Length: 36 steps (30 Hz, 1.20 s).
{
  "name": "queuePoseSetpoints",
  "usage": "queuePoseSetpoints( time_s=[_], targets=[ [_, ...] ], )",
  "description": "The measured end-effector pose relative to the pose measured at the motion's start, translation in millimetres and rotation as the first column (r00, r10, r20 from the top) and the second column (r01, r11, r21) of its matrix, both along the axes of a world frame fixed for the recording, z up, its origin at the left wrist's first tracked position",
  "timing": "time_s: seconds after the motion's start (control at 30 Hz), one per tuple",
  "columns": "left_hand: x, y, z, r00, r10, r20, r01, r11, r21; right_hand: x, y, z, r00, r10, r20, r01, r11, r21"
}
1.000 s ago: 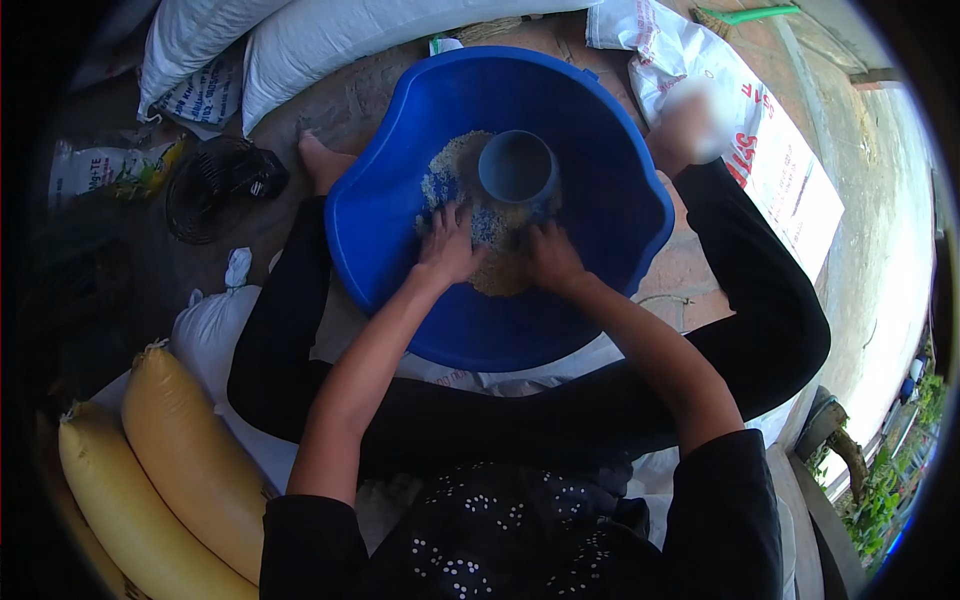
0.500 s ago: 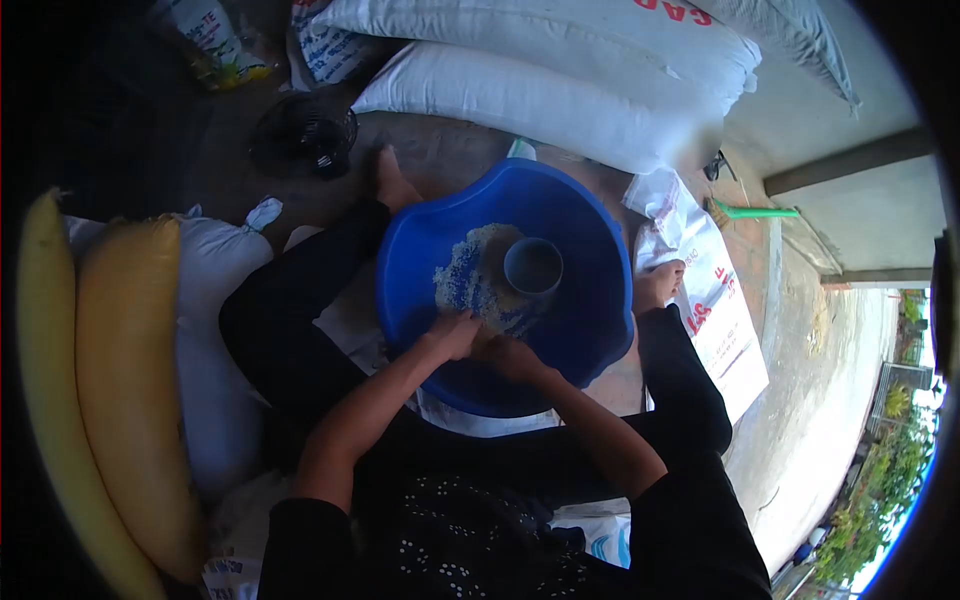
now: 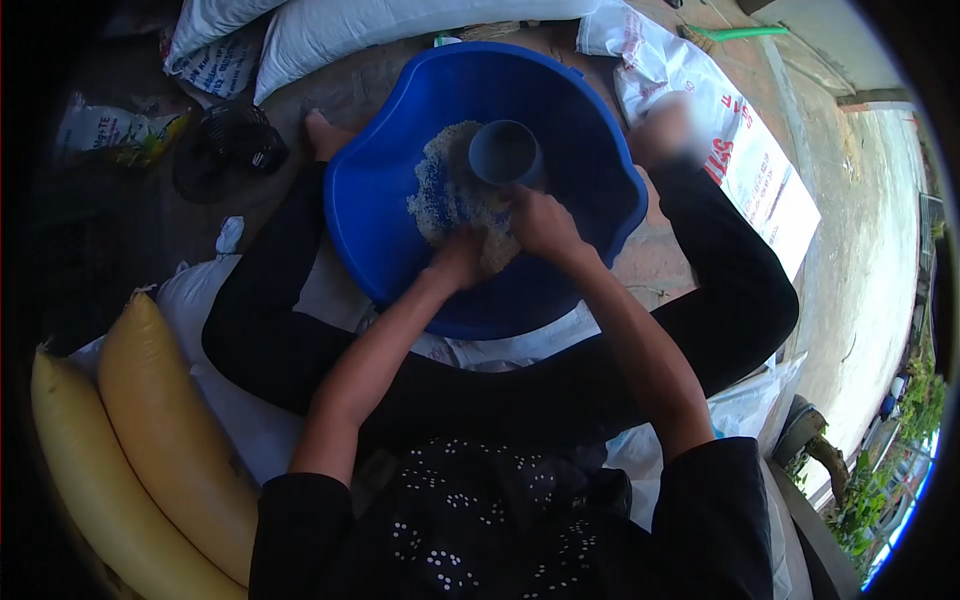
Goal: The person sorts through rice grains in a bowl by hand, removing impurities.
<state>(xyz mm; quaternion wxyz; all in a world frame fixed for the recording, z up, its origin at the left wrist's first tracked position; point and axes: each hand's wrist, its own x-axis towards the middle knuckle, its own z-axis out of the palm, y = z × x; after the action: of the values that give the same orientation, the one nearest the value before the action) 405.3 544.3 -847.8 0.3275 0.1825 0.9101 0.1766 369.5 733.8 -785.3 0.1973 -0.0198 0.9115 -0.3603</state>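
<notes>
Grip unclear on left hand [image 3: 458, 258] and right hand [image 3: 543, 225].
Inside the blue tub [image 3: 372, 205], the right is by the grey cup [image 3: 505, 152], the left in pale grain [image 3: 429, 205].

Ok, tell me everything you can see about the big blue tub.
The blue tub is wide and deep, smooth and plastic-looking, its rim wavy in outline. It sits open side up between the person's bent legs. Inside are pale loose grains and a round grey-blue container. The left hand and right hand reach inside; whether they touch its bottom is unclear. Its underside is hidden.
</notes>
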Motion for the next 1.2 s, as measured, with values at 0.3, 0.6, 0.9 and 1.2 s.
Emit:
queuePoseSetpoints(
  time_s=[0.3,0.6,0.9,1.2],
  targets=[
    [-2.4,-3.6,-15.1,0.993,-0.082,0.081,0.058,0.963,0.264,1.2,1.0,-79.0,0.754,-0.415,0.510,0.611,0.728,-0.311],
    [-22.9,-14.3,-5.1,0.984,0.137,0.112,-0.159,0.962,0.222,-21.8,1.0,-34.9,0.567,-0.559,0.604,0.816,0.482,-0.320],
    [-22.8,-39.3,62.1,0.972,0.155,0.176,-0.171,0.982,0.081,-30.1,2.3,-102.8,0.729,-0.621,0.288,0.678,0.713,-0.179],
    [4.2,-52.5,59.4,0.978,0.156,0.140,-0.166,0.984,0.066,-25.9,-74.7,-57.4,0.885,-0.349,0.308,0.435,0.855,-0.282]
  ],
)
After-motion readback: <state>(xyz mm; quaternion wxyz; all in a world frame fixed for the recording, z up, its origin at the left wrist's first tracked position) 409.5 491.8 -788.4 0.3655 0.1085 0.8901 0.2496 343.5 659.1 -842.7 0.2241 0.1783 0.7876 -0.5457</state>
